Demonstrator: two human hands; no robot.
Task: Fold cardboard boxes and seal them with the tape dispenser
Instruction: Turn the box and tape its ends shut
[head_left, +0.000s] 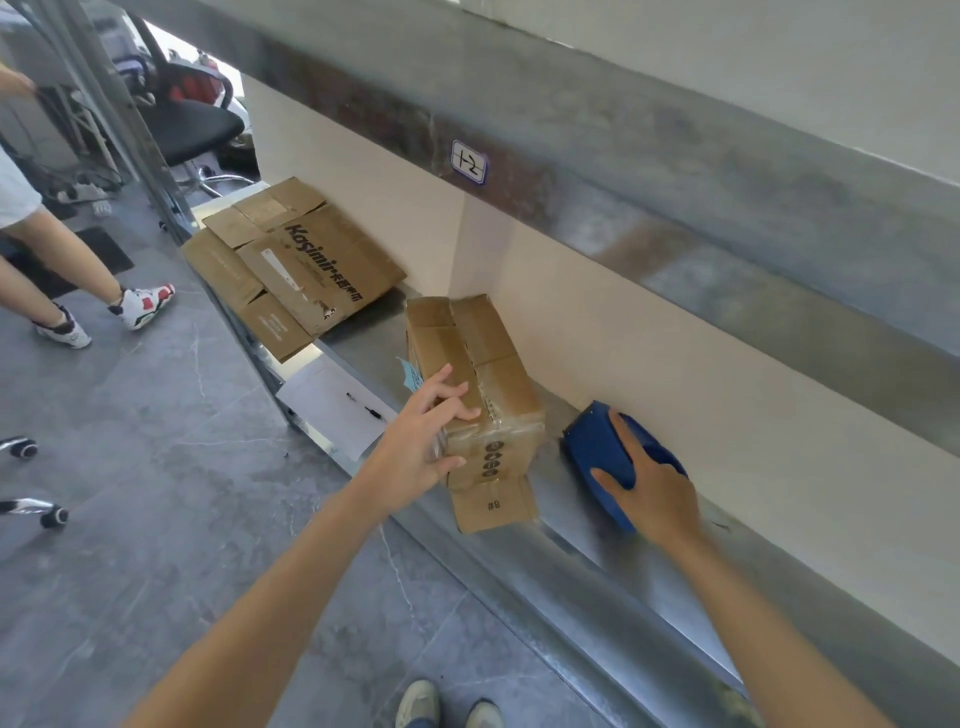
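The left hand (415, 452) is gripping the box (488, 379) on the ledge (597, 556) — the right hand (652, 493), apart, is clasping the tape dispenser (592, 452) beside it. Pinning the box firmly is likely what is keeping any tape run straight.

Bare hands (415, 447) (657, 499) and forearms (291, 587), pale grey-green sneakers (418, 704)

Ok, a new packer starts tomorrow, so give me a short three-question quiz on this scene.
1. What does the right hand touch? A pen, B tape dispenser, C chair.
2. True or false: the left hand grips the folded box.
3. Fill in: the beam label reads ___.
Key: 1 B; 2 true; 3 "12".
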